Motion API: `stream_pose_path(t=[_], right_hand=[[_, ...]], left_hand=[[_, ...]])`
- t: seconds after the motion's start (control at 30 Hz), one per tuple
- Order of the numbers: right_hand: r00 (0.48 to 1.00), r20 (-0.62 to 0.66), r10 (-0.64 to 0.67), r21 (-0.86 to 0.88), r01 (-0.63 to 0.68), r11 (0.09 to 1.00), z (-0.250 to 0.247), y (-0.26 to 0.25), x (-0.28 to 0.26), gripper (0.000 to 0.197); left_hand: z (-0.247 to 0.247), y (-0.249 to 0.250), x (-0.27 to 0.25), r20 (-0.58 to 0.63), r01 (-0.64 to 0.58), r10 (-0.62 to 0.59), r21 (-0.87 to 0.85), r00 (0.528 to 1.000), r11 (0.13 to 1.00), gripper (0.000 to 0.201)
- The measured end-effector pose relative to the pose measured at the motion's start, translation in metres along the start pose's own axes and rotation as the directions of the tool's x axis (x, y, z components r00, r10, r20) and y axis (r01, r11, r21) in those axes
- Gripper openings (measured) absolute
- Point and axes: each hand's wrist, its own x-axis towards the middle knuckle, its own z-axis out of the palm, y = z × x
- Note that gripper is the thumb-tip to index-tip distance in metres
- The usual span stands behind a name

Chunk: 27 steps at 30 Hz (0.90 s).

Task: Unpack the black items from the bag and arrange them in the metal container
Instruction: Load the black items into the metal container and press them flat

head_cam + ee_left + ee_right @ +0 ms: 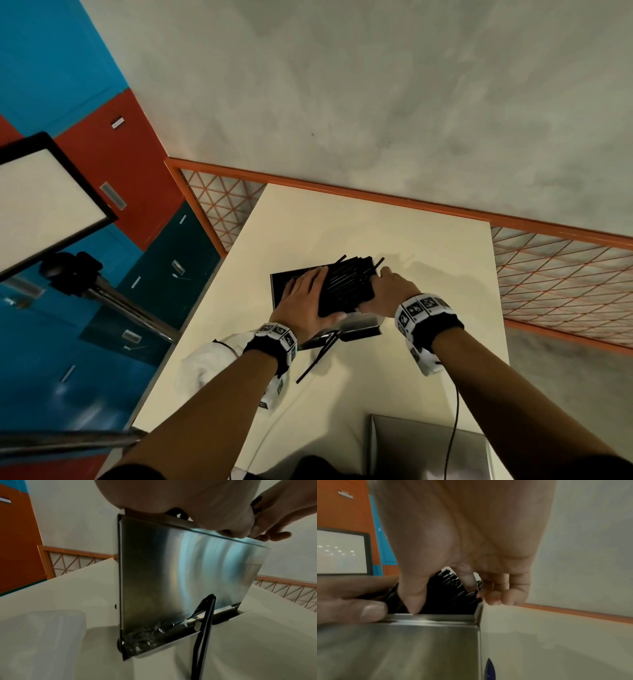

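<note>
A bundle of thin black sticks (349, 284) stands slanted in the open metal container (363, 325) at the middle of the white table (428, 246). My left hand (310, 294) lies flat against the bundle's left face, thumb down by the container rim. My right hand (387, 287) curls round the bundle's right side; in the right wrist view its thumb and bent fingers (496, 596) bracket the sticks (447, 596) above the rim (428, 619). Two loose black sticks (318, 356) lean out of the container's front onto the table, seen close as loose sticks (202, 628).
A white plastic bag (205, 366) lies under my left forearm. Another metal box (428, 445) sits at the table's near edge. Crumpled clear film (145, 635) lies at the container's base. An orange mesh fence (561, 284) borders the table; a light panel on a stand (44, 198) is at the left.
</note>
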Motion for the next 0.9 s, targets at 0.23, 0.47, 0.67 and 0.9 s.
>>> stream_pose_path(t=[0.23,0.47,0.67,0.9], right_hand=[[0.996,0.091,-0.010,-0.129,0.022,0.991,0.002,0.010,0.033,0.056],[0.986,0.163,-0.016,-0.100,0.033,0.994,0.028,0.026,0.088,0.072],[0.974,0.226,-0.028,0.108,0.004,0.994,-0.019,0.000,0.030,0.079],[0.996,0.041,-0.080,0.230,0.069,0.971,-0.022,-0.020,-0.013,0.020]], left_hand=[[-0.006,0.006,-0.002,0.030,0.036,-0.036,-0.022,0.999,0.999,0.103],[-0.010,0.009,-0.002,0.036,0.054,-0.054,-0.022,0.998,0.998,0.103],[-0.009,0.009,-0.001,0.007,0.060,-0.060,-0.032,0.998,0.998,0.108],[-0.008,0.008,0.000,0.018,0.109,-0.108,-0.090,0.994,0.990,0.116]])
